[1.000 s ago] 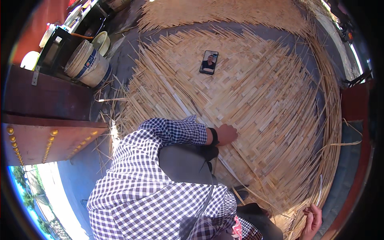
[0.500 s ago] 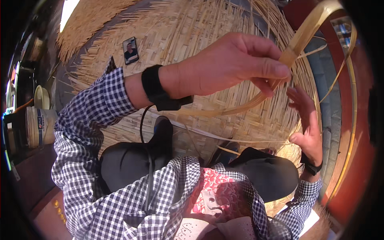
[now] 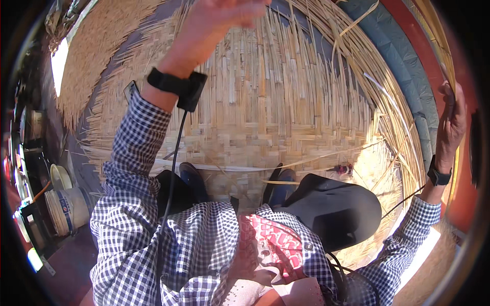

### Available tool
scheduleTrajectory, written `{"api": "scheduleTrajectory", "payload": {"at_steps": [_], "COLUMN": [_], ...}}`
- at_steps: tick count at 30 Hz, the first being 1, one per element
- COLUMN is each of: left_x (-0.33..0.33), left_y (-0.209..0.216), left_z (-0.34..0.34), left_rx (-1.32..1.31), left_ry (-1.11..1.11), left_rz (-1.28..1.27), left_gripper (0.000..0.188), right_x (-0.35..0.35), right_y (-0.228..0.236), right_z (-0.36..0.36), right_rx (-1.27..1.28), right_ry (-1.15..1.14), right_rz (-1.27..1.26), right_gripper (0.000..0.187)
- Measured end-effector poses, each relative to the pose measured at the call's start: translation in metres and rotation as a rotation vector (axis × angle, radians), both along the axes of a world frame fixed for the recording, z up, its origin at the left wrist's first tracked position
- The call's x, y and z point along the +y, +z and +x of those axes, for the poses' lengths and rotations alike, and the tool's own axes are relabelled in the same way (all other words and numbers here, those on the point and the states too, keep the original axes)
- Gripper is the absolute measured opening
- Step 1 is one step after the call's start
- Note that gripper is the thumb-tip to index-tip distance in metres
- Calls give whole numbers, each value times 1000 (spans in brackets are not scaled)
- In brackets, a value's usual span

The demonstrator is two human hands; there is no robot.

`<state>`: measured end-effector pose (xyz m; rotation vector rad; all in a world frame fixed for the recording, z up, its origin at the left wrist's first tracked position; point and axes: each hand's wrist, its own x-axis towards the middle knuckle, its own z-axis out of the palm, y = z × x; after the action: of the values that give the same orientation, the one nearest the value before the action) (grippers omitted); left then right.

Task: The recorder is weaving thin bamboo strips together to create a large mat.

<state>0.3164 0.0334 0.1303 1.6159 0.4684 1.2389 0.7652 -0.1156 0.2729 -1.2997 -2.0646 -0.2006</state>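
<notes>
My left hand (image 3: 219,20) is raised at the top edge over the far part of a woven bamboo mat (image 3: 245,132); its fingers are blurred and partly cut off, so what they hold, if anything, is hidden. Out at the far right, my right hand (image 3: 451,122) has its fingers bent round a long, pale bamboo strip (image 3: 439,33) that runs up past the top edge. The mat's near part is tightly woven, while loose slat ends stick out along its far and right sides. A phone (image 3: 130,90) shows partly behind my left wrist.
My feet and knees are on or over the mat's near edge. A white bucket (image 3: 69,206) and a pale bowl (image 3: 60,177) stand at the left. Another woven piece (image 3: 97,56) lies far left. Blue-grey padded material (image 3: 395,56) borders the right, beside a red surface (image 3: 468,204).
My left hand has swung up and left, away from the strip it held before me. My right hand has moved out to the right, from open to closed on a strip.
</notes>
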Motion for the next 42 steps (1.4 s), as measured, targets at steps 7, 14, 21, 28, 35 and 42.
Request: {"api": "scheduleTrajectory", "payload": {"at_steps": [7, 14, 21, 28, 35, 42], "left_x": [-63, -45, -31, -48, -86, -110], "left_y": [-272, -290, -292, -281, -263, -247], "left_z": [-31, 12, 51, 30, 11, -6], "left_rx": [585, 725, 1102, 554, 697, 444], "left_ry": [212, 700, 713, 456, 144, 168], "left_rz": [-908, -430, -211, -966, -831, -997], "left_gripper": [17, 25, 39, 31, 23, 15], "right_x": [34, 60, 59, 52, 88, 100], "right_y": [-94, -245, -343, -386, -437, -416], "right_z": [-78, -82, -27, -118, -160, -170], "right_rx": [-207, -195, 1657, 1677, 825, 1346], "right_ry": [17, 159, -305, -343, 41, 81], "right_rz": [-366, -525, -482, -878, -887, -1209], "right_gripper": [35, 35, 29, 27, 34, 42]}}
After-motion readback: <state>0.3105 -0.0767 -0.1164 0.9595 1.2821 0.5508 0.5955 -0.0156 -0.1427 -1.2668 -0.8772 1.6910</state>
